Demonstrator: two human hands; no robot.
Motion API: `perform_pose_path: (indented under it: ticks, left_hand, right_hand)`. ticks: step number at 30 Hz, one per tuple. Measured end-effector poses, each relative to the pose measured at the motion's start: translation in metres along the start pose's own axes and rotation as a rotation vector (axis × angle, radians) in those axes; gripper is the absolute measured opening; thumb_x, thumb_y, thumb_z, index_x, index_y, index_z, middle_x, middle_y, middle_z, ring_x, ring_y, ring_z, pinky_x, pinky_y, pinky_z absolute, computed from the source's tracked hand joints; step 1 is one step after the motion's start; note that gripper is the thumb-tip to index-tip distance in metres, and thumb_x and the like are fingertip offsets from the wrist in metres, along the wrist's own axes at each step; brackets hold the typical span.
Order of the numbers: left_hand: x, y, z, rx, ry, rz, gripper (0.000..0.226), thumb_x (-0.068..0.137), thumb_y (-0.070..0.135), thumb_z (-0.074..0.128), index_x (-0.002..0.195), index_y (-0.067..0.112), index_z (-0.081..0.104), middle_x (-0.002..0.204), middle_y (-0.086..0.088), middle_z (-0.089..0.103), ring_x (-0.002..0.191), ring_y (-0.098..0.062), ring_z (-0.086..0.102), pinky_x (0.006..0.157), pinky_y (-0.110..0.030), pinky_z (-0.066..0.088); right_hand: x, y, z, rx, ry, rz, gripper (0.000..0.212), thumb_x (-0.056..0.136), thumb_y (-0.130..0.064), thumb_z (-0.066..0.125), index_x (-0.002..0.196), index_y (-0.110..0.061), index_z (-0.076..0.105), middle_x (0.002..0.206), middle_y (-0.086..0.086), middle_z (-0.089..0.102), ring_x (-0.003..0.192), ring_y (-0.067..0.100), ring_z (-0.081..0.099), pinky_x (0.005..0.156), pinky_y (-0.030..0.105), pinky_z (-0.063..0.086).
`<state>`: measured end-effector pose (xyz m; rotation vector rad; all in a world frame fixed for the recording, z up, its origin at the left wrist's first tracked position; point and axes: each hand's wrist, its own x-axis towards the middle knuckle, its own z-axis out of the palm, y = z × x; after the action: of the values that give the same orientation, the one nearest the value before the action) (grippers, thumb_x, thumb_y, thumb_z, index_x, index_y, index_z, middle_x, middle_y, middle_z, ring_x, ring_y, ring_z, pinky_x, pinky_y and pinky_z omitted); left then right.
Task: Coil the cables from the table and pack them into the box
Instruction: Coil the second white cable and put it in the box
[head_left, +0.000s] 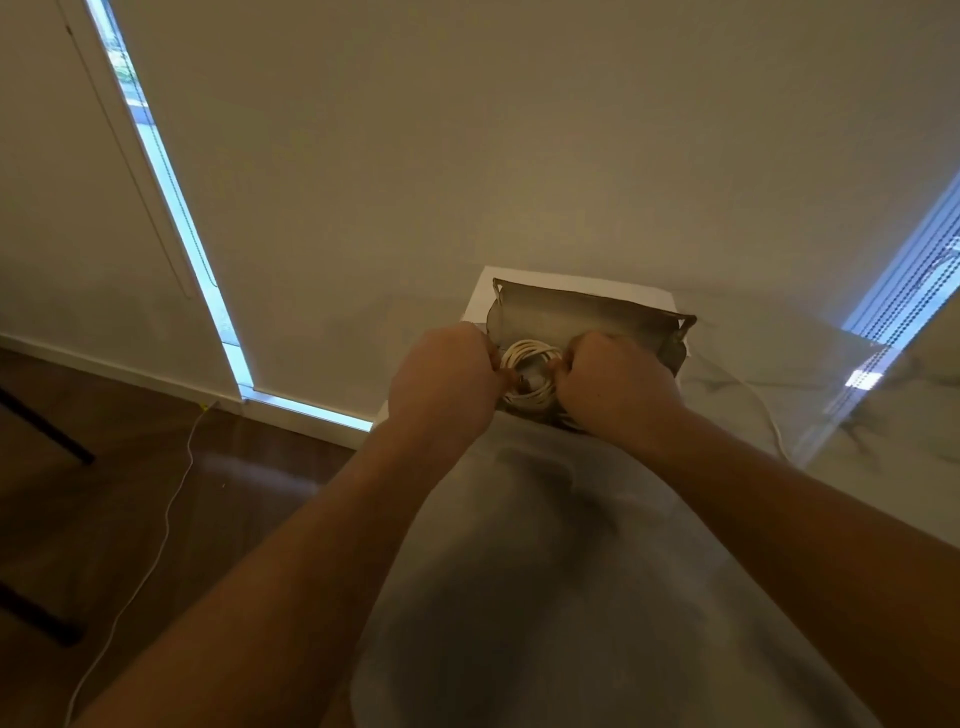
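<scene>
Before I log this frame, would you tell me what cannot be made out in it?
- Head view: both ends of the coiled cable are covered by the left hand and right hand.
- The box floor is hidden by the coil and the hands.
- The floor cable runs off the bottom edge.

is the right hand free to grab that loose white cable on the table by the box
Probably not yet: the right hand and left hand both grip the coiled cable at the box. The loose cable lies unobstructed nearby.

Box walls and wall close behind.
</scene>
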<state>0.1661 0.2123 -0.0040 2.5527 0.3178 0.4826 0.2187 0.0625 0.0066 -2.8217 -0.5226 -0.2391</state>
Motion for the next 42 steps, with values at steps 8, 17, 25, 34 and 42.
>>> perform_pose_path:
  ticks: [8, 17, 25, 34, 42]
  left_hand:
    - [-0.004, -0.002, 0.015, 0.159, 0.053, -0.005, 0.02, 0.092, 0.032, 0.066, 0.106, 0.018, 0.07, 0.077, 0.005, 0.056, 0.069, -0.014, 0.056, 0.063, -0.026, 0.04]
    - [-0.024, 0.022, 0.0, 0.29, 0.024, 0.009, 0.029, 0.097, 0.017, 0.055, 0.124, 0.007, 0.056, 0.098, -0.008, 0.068, 0.088, -0.025, 0.067, 0.075, -0.036, 0.053]
    - [-0.029, 0.041, -0.012, 0.419, -0.059, -0.009, 0.022, 0.095, 0.005, 0.049, 0.112, 0.007, 0.062, 0.11, -0.012, 0.064, 0.1, -0.031, 0.065, 0.077, -0.038, 0.05]
    - [-0.031, 0.039, -0.01, 0.355, -0.049, 0.003, 0.021, 0.095, 0.005, 0.052, 0.114, 0.002, 0.061, 0.104, -0.013, 0.066, 0.097, -0.03, 0.065, 0.086, -0.041, 0.054]
    - [-0.026, 0.04, -0.008, 0.379, -0.07, 0.0, 0.02, 0.093, 0.003, 0.055, 0.108, 0.005, 0.068, 0.104, -0.014, 0.068, 0.096, -0.03, 0.067, 0.079, -0.037, 0.057]
  right_hand:
    - [0.002, 0.004, 0.004, -0.026, -0.058, -0.023, 0.017, 0.095, -0.031, 0.053, 0.089, -0.02, 0.064, 0.074, -0.004, 0.054, 0.066, 0.011, 0.05, 0.063, 0.028, 0.041]
    - [0.008, 0.006, 0.005, -0.081, -0.095, -0.069, 0.02, 0.096, -0.036, 0.053, 0.087, -0.019, 0.062, 0.074, -0.003, 0.052, 0.069, 0.016, 0.053, 0.061, 0.028, 0.041]
    - [0.007, 0.006, 0.004, -0.174, -0.034, -0.08, 0.021, 0.094, -0.035, 0.058, 0.091, -0.018, 0.07, 0.072, 0.0, 0.052, 0.067, 0.02, 0.054, 0.06, 0.029, 0.044]
    - [0.014, 0.012, 0.009, -0.111, -0.045, -0.108, 0.021, 0.095, -0.035, 0.058, 0.09, -0.019, 0.07, 0.073, -0.001, 0.058, 0.068, 0.017, 0.057, 0.048, 0.02, 0.029]
    - [0.007, 0.007, 0.009, -0.198, 0.022, -0.133, 0.022, 0.094, -0.035, 0.06, 0.089, -0.016, 0.071, 0.061, -0.002, 0.044, 0.062, 0.019, 0.052, 0.059, 0.028, 0.04]
